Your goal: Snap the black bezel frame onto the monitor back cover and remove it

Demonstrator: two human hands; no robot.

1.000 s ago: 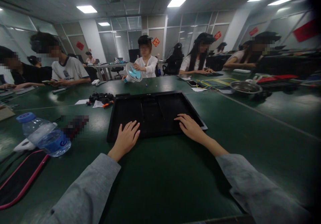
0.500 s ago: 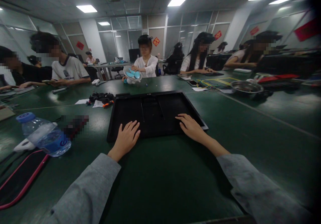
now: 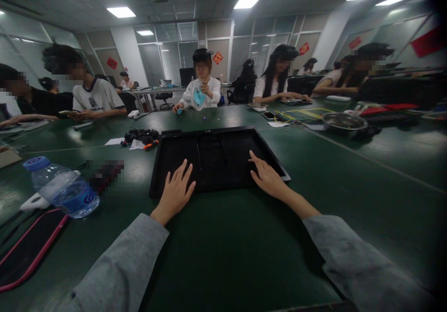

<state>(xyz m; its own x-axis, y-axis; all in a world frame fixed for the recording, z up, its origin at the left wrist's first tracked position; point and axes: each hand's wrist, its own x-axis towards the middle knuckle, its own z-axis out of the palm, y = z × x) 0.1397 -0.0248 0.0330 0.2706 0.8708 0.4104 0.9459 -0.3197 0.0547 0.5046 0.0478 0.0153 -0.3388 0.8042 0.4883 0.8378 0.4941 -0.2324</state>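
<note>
In front of me a black, shallow, tray-like rectangular panel [image 3: 216, 181] with a raised rim lies on the green table. Two thin ridges run down its middle. Over its near left corner is my left hand [image 3: 176, 188], palm down with the fingers spread. My right hand [image 3: 267, 174] is above the near right part of the panel, its fingers stretched and slightly apart. Neither hand holds anything. Whether the fingertips touch the panel I cannot tell.
At left stand a water bottle [image 3: 63, 188] and a pink-edged black object [image 3: 30, 249]. Black cables [image 3: 141, 137] lie beyond the panel. A metal bowl [image 3: 344, 121] is at right. Across the table [image 3: 223, 256], a person [image 3: 206, 88] holds a clear container with blue contents.
The fingers of both my hands have lifted and spread a little; the panel has stayed put. The person opposite has raised and tilted the clear container.
</note>
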